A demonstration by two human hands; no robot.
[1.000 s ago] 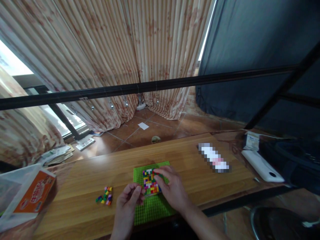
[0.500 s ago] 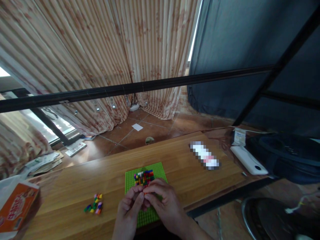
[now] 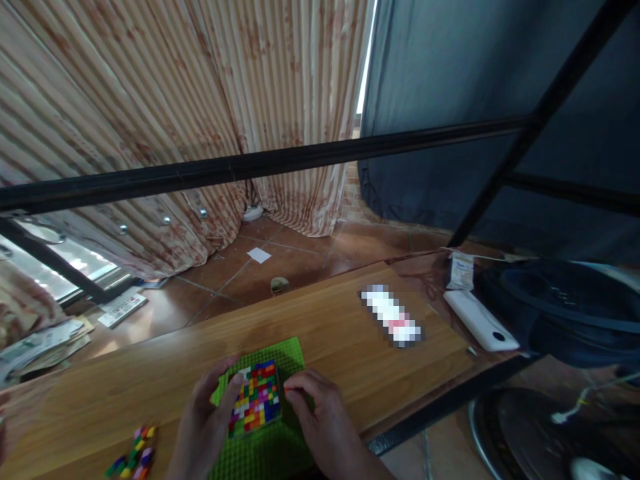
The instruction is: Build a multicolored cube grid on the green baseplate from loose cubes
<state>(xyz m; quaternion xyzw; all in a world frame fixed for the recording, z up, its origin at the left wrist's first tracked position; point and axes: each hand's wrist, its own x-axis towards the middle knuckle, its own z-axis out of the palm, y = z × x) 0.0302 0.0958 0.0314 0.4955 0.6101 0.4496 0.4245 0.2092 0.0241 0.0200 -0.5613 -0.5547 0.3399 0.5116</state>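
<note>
Bench point(image 3: 327, 317) front edge: loose multicoloured plastic bricks point(image 3: 135, 455) left, green studded baseplate point(image 3: 290, 352) carrying multicoloured brick panel point(image 3: 257, 398) centre; blurred pale slab point(image 3: 391, 315) near right edge. Left hand point(image 3: 205, 415) half open, thumb over panel. Right hand point(image 3: 323, 408) pinches small orange brick point(image 3: 287, 389). Hands, formerly together, now apart.

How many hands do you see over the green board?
2: the left hand, thumb over the upper left of the block panel, and the right hand, just past its right edge, pinching a small reddish block.
</note>
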